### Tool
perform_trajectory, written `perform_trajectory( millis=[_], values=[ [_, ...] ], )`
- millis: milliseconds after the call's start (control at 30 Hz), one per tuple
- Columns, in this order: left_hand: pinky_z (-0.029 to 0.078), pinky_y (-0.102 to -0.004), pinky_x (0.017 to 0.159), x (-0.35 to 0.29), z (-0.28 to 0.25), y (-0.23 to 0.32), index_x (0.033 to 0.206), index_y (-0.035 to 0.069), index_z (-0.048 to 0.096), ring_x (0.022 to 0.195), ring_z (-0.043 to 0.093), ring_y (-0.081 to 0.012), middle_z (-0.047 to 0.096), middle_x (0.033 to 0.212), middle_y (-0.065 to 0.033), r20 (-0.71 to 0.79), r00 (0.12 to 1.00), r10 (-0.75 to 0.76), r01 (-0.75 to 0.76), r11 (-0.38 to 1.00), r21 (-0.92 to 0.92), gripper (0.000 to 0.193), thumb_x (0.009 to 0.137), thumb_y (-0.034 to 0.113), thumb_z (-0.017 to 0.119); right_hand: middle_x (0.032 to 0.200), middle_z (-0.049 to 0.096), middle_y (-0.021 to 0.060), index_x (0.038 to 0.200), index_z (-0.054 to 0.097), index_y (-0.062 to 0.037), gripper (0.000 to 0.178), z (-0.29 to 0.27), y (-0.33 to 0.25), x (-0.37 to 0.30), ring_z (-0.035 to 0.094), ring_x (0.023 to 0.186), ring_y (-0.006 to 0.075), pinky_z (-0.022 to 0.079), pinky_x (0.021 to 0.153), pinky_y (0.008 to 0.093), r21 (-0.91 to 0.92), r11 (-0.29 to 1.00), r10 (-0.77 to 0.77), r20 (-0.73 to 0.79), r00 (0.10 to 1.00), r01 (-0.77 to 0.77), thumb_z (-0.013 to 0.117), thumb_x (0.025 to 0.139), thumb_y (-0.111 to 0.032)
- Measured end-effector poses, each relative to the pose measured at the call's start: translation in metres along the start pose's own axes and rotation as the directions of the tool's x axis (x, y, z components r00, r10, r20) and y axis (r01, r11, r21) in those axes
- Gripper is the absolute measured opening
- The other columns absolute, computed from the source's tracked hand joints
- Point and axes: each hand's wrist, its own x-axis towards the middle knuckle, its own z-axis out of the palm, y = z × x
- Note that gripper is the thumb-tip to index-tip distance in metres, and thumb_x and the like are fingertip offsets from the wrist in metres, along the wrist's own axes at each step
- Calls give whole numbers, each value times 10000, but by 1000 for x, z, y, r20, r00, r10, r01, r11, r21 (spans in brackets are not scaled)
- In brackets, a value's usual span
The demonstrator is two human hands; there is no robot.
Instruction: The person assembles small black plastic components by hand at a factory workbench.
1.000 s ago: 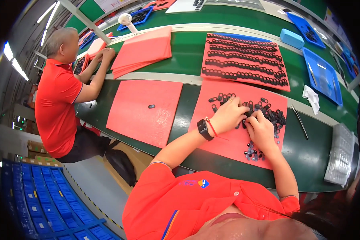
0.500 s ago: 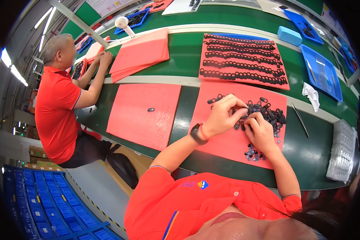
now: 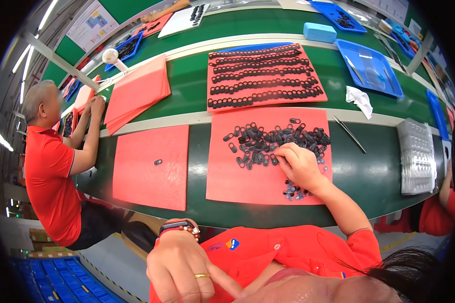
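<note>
My right hand is over the near edge of a heap of small black oval parts with a ring at one end. Its thumb and fingers are pinched together at the heap; whatever is between the fingertips is hidden. Small grey and black discs lie just below that hand on the pink foam mat. Raised in front of my chest, my left hand has its index finger stretched out and the others loosely bent, with nothing visible in it. A single black part rests on the left pink mat.
Behind the mats, a pink board bears rows of black parts. Metal tweezers, a white tissue, clear plastic trays and a blue tray are to the right. A co-worker sits at left near stacked pink sheets.
My left hand has left the heap and come back up toward me. The right hand stays at the parts, still pinched. The view has shifted, and more black parts show.
</note>
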Motion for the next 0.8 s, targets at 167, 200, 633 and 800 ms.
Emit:
perform_trajectory(
  millis=[167,200,633,800],
  values=[
    [416,-552,748,3,-7,-6,785,-76,580,622,536,-285,564,747,-200,-56,998,-28,25,998,-62,220,851,20,393,772,550,73,860,588,-38,138,-5,-1,-1,572,602,220,452,502,296,15,998,63,14,998,-63,618,732,0],
    [419,-547,758,4,-7,-6,788,-80,579,617,535,-287,565,750,-202,-53,998,-18,15,999,-44,224,855,18,388,765,543,71,869,597,-38,142,-5,-1,0,564,592,217,447,497,295,32,997,72,14,997,-73,618,734,2],
    [500,-257,537,-49,-75,-56,748,4,537,660,579,-148,571,765,-90,-790,466,-399,708,703,63,89,821,47,565,736,537,66,821,619,-47,96,-11,-7,1,569,594,194,452,506,291,229,948,227,-6,974,-219,648,731,-34],
    [506,-218,558,-103,-102,-103,717,-1,509,687,586,-117,588,839,-109,-902,266,-339,770,638,-13,123,792,18,606,769,529,44,836,623,-9,94,-23,-16,4,526,622,98,418,527,207,382,832,403,82,912,-402,598,759,39]
  ],
)
